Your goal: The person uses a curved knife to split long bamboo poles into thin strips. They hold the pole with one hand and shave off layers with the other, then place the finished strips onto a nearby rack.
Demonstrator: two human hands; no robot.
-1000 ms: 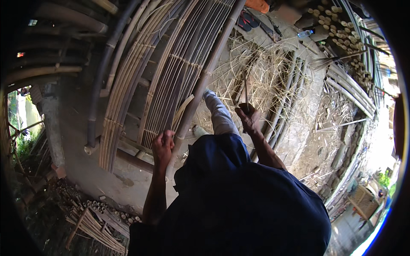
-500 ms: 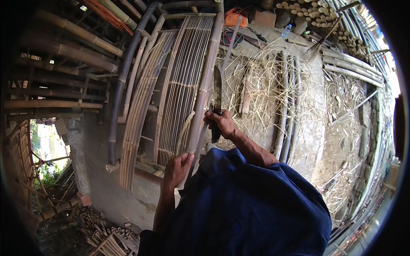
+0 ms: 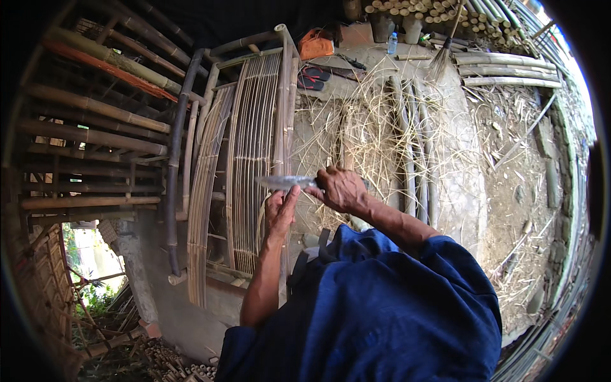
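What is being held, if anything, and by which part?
A knife, by its handle end, in the right hand; whether the left hand grips it is unclear.

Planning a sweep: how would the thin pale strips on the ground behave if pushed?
The pale strips look thin, so each is probably light. Many lie in curves, suggesting they flex rather than stay rigid. They overlap in a tangle, so pushing a few would likely drag others.

Person is wearing a blue shirt [image 3: 394, 305], its cloth creasing into folds. Right sleeve [image 3: 455, 261] is ending well behind the right hand [image 3: 344, 190], leaving the forearm [image 3: 400, 219] bare; left sleeve [image 3: 235, 349] is ending well behind the left hand [image 3: 280, 214].
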